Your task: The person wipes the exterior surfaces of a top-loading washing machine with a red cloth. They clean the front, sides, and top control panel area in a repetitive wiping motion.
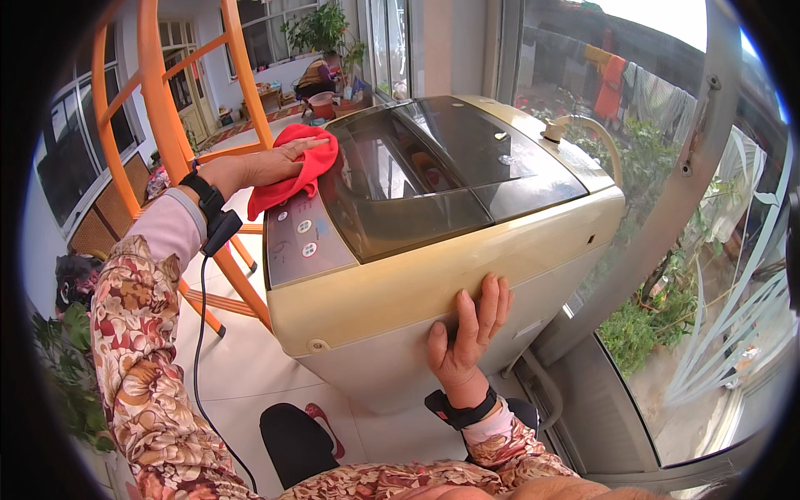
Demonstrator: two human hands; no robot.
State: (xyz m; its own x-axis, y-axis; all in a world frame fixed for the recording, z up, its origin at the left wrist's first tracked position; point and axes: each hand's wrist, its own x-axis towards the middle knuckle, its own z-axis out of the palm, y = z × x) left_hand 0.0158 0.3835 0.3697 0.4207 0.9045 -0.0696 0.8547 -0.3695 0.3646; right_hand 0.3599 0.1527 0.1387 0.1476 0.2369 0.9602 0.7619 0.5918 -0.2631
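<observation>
A top-loading washing machine (pixel 400 281) with a yellowed top frame and a dark see-through lid (pixel 400 169) stands before me. My left hand (pixel 281 164) is on a red cloth (pixel 300 172), holding it against the far end of the control panel (pixel 306 240) and the lid's left edge. The cloth hides that end of the panel; round buttons show at its near end. Against the machine's near side, just below the top frame, my right hand (pixel 472 331) rests with its fingers apart and nothing in it.
An orange metal frame (pixel 150 81) rises beside the machine on the left. A pale hose (pixel 600 128) curves from the machine's far right corner. Window glass (pixel 650 250) runs along the right. Potted plants (pixel 319 28) and a seated person (pixel 315 78) are farther back.
</observation>
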